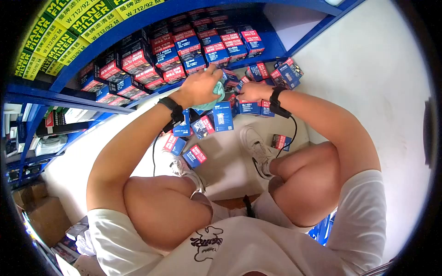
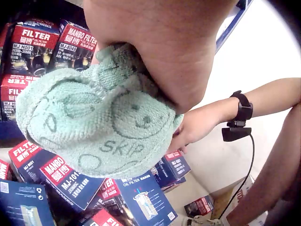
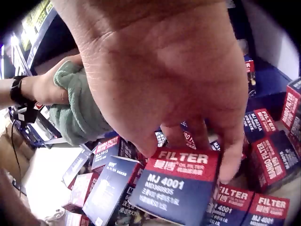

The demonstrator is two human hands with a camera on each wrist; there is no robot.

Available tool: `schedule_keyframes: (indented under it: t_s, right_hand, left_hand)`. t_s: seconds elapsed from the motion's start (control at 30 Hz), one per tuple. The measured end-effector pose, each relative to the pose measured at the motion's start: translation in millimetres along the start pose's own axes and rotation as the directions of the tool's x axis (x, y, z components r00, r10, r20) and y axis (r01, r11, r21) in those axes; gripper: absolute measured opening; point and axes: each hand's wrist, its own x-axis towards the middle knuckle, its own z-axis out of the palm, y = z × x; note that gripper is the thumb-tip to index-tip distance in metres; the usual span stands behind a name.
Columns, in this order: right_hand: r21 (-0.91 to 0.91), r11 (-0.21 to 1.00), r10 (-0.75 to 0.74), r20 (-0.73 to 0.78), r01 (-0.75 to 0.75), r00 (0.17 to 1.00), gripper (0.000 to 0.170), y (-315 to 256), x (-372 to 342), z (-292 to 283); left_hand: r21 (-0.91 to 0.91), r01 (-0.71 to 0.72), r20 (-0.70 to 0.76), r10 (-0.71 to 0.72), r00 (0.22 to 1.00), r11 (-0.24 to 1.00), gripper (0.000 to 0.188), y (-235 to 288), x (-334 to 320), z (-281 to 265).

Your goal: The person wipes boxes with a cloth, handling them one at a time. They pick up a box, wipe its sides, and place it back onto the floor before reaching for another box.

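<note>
My left hand (image 1: 200, 86) grips a green cloth (image 2: 136, 117) with printed drawings on it, held above a pile of red and blue filter boxes. In the right wrist view my right hand (image 3: 164, 80) has its fingers and thumb round the sides of a box marked MJ 4001 (image 3: 176, 188). Other filter boxes lie around it, among them a blue one (image 3: 110, 188) and two more red and blue ones at the lower right. The right fingertips are partly hidden behind the held box.
Rows of filter boxes (image 1: 138, 62) fill the blue shelf (image 1: 271, 55) behind the pile. Yellow and green boxes (image 1: 90, 20) stand higher at the left. A few loose boxes (image 1: 194, 155) lie near the shoes (image 1: 258, 149). Cartons (image 1: 48, 216) stand at the lower left.
</note>
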Motion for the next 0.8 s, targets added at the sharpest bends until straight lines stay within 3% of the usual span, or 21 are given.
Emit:
schedule_keyframes:
  t_s: [0.03, 0.07, 0.1, 0.17, 0.2, 0.27, 0.37, 0.43, 0.5, 0.6, 0.7, 0.8]
  right_hand:
    - [-0.025, 0.999, -0.049, -0.047, 0.048, 0.998, 0.053, -1.6, 2.5, 4.4]
    - [-0.077, 0.993, -0.086, 0.054, 0.090, 0.995, 0.061, 1.6, 5.1, 2.5]
    - [-0.073, 0.993, -0.088, 0.055, 0.091, 0.995, 0.061, -1.8, -0.9, -1.8]
    - [0.067, 0.993, -0.099, 0.107, 0.092, 0.989, 0.087, -7.9, -14.1, -3.2]
    - [0.069, 0.993, -0.100, 0.107, 0.093, 0.989, 0.087, -6.1, -15.2, 5.3]
    - [-0.174, 0.975, -0.134, 0.043, 0.139, 0.990, 0.114, 0.7, -14.9, 29.8]
    - [-0.200, 0.969, -0.150, 0.000, 0.147, 0.989, 0.125, -5.4, -30.8, 40.2]
    - [-0.179, 0.974, -0.156, -0.068, 0.141, 0.985, 0.116, -0.8, -30.6, 49.3]
    - [-0.220, 0.939, -0.310, -0.197, 0.266, 0.930, 0.103, 7.7, -23.7, 53.5]
    - [-0.211, 0.915, -0.384, -0.197, 0.344, 0.902, 0.089, 14.8, -13.4, 40.9]
    - [-0.102, 0.874, -0.485, -0.212, 0.475, 0.848, 0.083, 14.4, -22.0, 13.4]
    - [-0.033, 0.899, -0.432, -0.216, 0.436, 0.876, 0.085, -2.4, -43.9, -14.2]
  left_hand:
    - [-0.013, -0.004, 0.006, 0.004, 1.000, 1.000, 0.060, -1.4, 0.0, 3.1]
    - [-0.002, -0.026, -0.041, 0.026, 0.999, 1.000, 0.060, -1.8, -1.3, 6.9]
    - [-0.002, -0.026, -0.036, 0.026, 0.999, 1.000, 0.060, -0.9, -1.6, 6.6]
    - [-0.004, -0.001, 0.031, 0.001, 1.000, 1.000, 0.059, 1.6, 0.4, 4.2]
    - [-0.003, -0.001, 0.033, 0.002, 0.999, 1.000, 0.059, 1.8, 0.7, 4.7]
    - [-0.001, 0.007, 0.051, -0.007, 0.999, 1.000, 0.059, 0.9, 0.2, 6.6]
    - [-0.015, -0.005, 0.068, 0.006, 0.998, 1.000, 0.062, -3.1, 0.2, 10.9]
    - [-0.017, 0.010, 0.070, -0.008, 0.998, 1.000, 0.059, -1.4, -2.4, 10.9]
    - [-0.017, 0.028, 0.062, -0.027, 0.998, 0.999, 0.056, -0.6, -3.0, 11.5]
    - [-0.005, 0.027, 0.059, -0.027, 0.998, 1.000, 0.055, -2.2, -3.4, 12.7]
    - [-0.023, -0.006, 0.065, 0.007, 0.998, 1.000, 0.055, -1.1, -4.9, 11.6]
    - [-0.008, 0.001, 0.073, 0.000, 0.997, 1.000, 0.056, 5.4, -5.6, 7.7]
